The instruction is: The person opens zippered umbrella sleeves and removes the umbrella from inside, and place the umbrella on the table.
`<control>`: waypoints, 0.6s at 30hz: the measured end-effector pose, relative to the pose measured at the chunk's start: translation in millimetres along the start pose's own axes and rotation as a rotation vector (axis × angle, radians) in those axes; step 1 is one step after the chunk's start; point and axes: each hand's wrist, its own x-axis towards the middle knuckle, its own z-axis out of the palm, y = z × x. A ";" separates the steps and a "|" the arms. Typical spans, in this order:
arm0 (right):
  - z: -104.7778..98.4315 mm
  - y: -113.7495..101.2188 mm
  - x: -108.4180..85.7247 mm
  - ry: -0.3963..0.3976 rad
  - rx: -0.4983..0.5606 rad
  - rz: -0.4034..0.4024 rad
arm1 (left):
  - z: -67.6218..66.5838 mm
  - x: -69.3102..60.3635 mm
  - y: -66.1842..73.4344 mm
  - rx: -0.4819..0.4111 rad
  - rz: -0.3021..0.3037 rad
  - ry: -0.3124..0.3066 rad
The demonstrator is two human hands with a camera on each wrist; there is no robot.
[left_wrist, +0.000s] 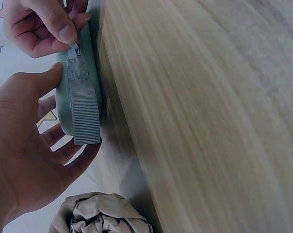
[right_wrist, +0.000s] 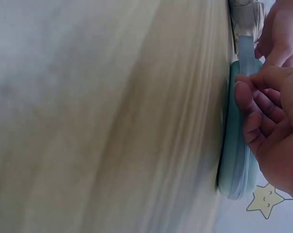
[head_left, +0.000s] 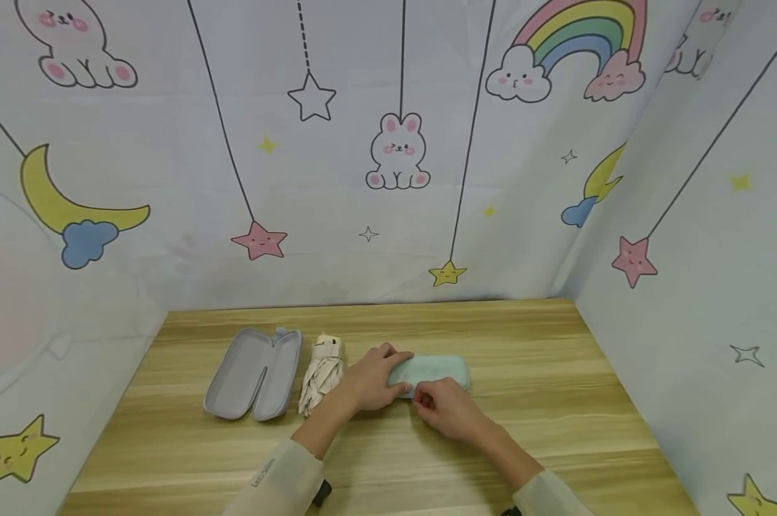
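A mint-green zippered case (head_left: 430,368) lies closed-looking on the wooden table, its zip side toward me. My left hand (head_left: 377,380) grips the case's left end, with the thumb at the near side and the fingers round the far side in the left wrist view. My right hand (head_left: 449,408) pinches the small zip pull (left_wrist: 76,49) at the case's near side between thumb and forefinger. A ribbed grey-green strap (left_wrist: 86,114) extends along the zip past the case's left end. The right wrist view shows the case's zip side (right_wrist: 239,170) running beyond my right hand.
Left of my left hand lies a folded beige umbrella (head_left: 324,373), its cloth loosely bunched. Farther left, a grey case (head_left: 234,380) lies spread open. A white patterned cloth (head_left: 337,215) hangs behind and beside the table (head_left: 388,466).
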 end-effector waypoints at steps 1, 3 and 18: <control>-0.4 0.9 0.5 -0.010 0.004 0.000 | 0.0 -0.3 0.1 -0.002 0.000 0.001; -2.2 1.9 1.4 -0.027 0.013 0.000 | 0.6 -0.7 0.0 -0.005 0.000 0.003; -33.3 14.6 -1.2 0.050 0.035 0.010 | 3.1 -0.4 1.6 -0.029 -0.021 0.012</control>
